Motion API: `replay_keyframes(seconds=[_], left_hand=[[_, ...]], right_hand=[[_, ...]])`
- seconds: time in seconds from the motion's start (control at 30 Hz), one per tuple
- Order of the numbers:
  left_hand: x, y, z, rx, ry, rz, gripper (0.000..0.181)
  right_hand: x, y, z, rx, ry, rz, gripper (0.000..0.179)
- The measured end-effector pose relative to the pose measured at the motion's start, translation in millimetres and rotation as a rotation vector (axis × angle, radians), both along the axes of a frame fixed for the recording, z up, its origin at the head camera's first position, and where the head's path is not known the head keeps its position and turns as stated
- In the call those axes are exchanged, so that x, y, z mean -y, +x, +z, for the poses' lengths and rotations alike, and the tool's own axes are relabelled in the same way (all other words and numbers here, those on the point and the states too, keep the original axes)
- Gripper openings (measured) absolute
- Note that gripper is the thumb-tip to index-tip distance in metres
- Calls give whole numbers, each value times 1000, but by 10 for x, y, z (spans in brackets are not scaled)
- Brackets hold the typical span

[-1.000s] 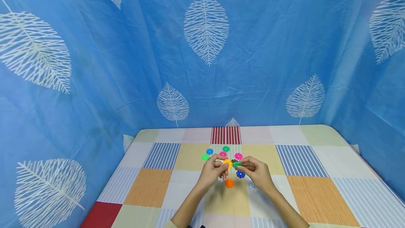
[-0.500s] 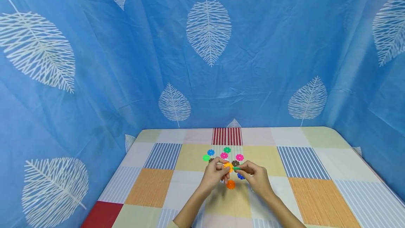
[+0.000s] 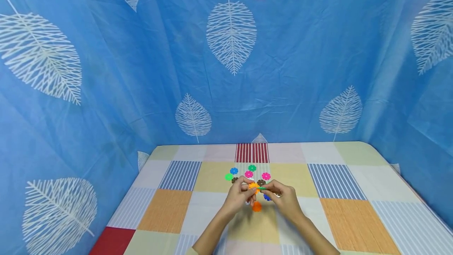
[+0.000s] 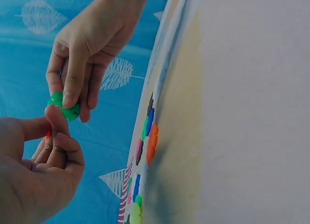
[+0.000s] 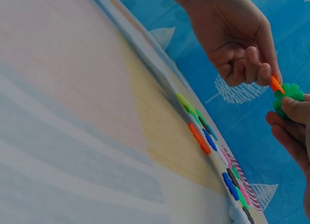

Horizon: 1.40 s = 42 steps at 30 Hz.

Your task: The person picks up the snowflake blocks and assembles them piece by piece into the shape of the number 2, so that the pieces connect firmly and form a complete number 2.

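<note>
My left hand [image 3: 238, 198] pinches a yellow-orange notched plastic disc [image 3: 253, 186], a snowflake-type interlocking piece, between thumb and index finger. Opposite it, my right hand [image 3: 287, 201] pinches a green notched disc [image 5: 291, 92], turned edge-on in the head view. The rims of the two discs meet, set at an angle to each other. In the right wrist view the orange edge sits right at a notch of the green one. Both pieces are held up above the table. From the left wrist camera, my left fingers mostly hide the orange disc, while the green disc [image 4: 72, 112] shows.
Loose discs lie on the patchwork cloth [image 3: 301, 176] around and beyond my hands: an orange one [image 3: 256, 207] nearest, a dark blue one [image 3: 267, 197], a brown one [image 3: 261, 182], and several pink, green and blue ones. A blue leaf-print curtain [image 3: 283, 70] encloses the table.
My right hand has turned the green disc from face-up to edge-on and brought it left against the yellow-orange disc. My left hand keeps its pinch, almost still.
</note>
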<state>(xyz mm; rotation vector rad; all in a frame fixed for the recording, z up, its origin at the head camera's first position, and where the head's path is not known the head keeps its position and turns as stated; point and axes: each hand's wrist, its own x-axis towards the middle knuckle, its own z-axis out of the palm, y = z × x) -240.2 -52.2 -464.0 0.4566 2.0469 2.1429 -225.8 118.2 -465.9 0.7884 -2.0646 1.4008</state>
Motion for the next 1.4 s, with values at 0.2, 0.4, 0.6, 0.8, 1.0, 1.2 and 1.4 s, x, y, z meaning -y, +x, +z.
replay_keyframes(seconds=[0.2, 0.4, 0.6, 0.8, 1.0, 1.2, 1.4], left_hand=[[15, -16, -45, 22, 25, 9, 18], [30, 77, 109, 46, 34, 21, 16], [25, 88, 126, 30, 45, 17, 17], [42, 55, 70, 23, 26, 0, 25], [53, 47, 53, 34, 41, -5, 24], [44, 44, 38, 27, 46, -3, 25], [14, 59, 38, 11, 41, 5, 22]], right_hand=[[-188, -226, -236, 61, 59, 16, 26], [-475, -355, -354, 158, 165, -232, 31], [-613, -375, -452, 295, 333, -332, 27], [-608, -382, -467, 383, 301, -309, 18], [-518, -365, -424, 557, -1, -171, 19], [-365, -292, -277, 612, -224, -9, 30], [-280, -248, -217, 652, -281, 40, 31]])
